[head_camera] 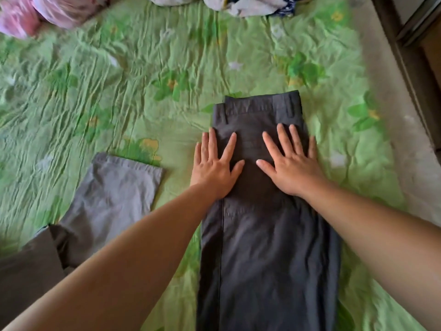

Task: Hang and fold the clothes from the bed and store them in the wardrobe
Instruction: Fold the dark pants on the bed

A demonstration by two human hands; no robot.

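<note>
Spreading across the frame, the green floral bedsheet [143,68] carries a crumpled pink garment [35,13] at its far left corner. Nearer to me, a light grey trouser leg [112,194] lies flat, hem pointing away. My left hand [216,168] rests palm down with fingers straight and spread, gripping nothing, on the left edge of the dark grey trousers [267,235]; its outer fingers overlap the sheet. The trousers lie lengthwise mid-bed, waistband and belt loops at the far end. My right hand [290,166] presses flat beside it, fingers splayed, just below the waistband. A white and navy heap of clothes [253,5] sits at the far edge. Dark wooden furniture [417,68] stands at right.
</note>
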